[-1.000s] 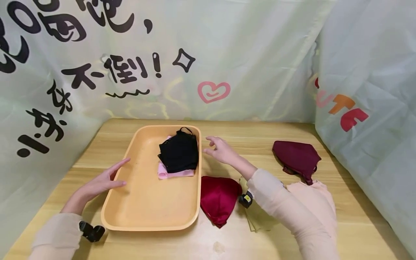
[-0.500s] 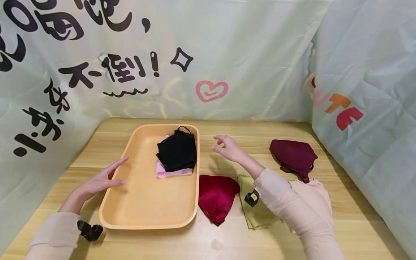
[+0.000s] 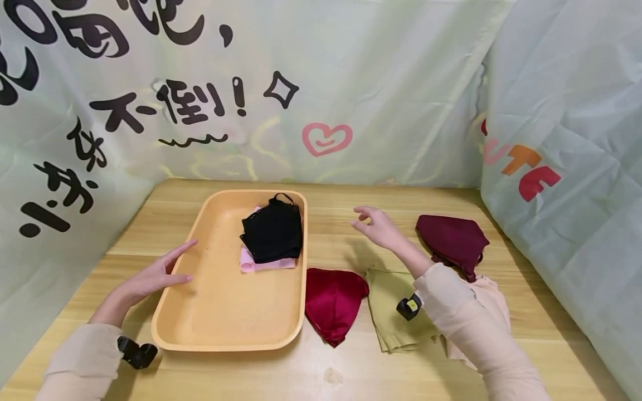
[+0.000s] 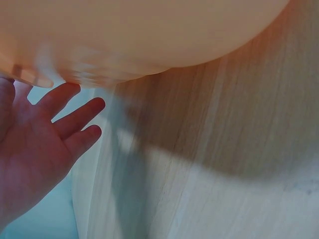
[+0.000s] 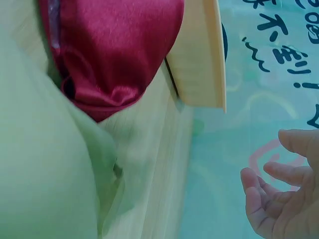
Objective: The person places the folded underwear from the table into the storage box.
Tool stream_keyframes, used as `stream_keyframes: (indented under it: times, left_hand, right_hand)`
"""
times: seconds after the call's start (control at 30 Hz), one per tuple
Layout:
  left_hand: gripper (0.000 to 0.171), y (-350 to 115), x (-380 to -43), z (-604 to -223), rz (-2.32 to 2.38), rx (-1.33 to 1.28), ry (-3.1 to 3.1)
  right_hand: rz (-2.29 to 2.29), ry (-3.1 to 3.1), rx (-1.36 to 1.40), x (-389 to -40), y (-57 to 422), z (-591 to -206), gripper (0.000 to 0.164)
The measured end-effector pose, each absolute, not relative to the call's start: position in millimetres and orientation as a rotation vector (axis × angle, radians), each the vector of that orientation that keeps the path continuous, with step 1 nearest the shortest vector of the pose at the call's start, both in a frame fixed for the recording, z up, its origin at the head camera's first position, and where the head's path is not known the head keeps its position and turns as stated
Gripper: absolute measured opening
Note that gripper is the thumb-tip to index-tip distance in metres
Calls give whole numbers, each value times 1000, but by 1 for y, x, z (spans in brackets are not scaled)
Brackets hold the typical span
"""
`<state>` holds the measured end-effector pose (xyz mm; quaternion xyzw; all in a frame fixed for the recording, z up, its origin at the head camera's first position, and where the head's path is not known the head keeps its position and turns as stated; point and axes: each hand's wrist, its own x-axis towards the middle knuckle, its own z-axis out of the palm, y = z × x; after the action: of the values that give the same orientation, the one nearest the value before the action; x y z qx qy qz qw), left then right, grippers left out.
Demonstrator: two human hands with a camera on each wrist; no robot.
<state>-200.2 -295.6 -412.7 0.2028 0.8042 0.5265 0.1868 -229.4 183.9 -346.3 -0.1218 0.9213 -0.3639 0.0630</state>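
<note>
My left hand [image 3: 149,279] is at the left rim of the orange tray [image 3: 215,317], its thumb and index finger reaching over the edge. In the left wrist view, the other fingers [image 4: 77,119] spread below the tray's outer wall. Inside the tray, a folded black garment [image 3: 273,233] with a thin strap lies on a folded pink cloth [image 3: 268,265]. My right hand [image 3: 383,231] is raised over the table right of the tray, fingers loosely bent and holding nothing. Nearest it are a shiny red folded garment [image 3: 333,303] and an olive-green folded cloth [image 3: 393,312].
At the right lies a maroon folded garment [image 3: 451,238] with straps. A pale pink cloth [image 3: 494,298] is below it, partly hidden by my right sleeve. Printed fabric sheets [image 3: 401,100] hang behind and beside the wooden table [image 3: 331,376].
My right hand has moved right, away from the tray's right rim, uncovering more of the olive-green cloth. My left hand stays at the tray's left rim, and the view has shifted slightly.
</note>
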Motion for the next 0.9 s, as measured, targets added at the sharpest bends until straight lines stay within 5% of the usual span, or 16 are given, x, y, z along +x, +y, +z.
stream_keyframes:
  times: [0.9]
  left_hand:
    - [73, -298, -201, -414, 1472, 614, 2286]
  right_hand:
    - [-1028, 2909, -173, -224, 237, -344, 50]
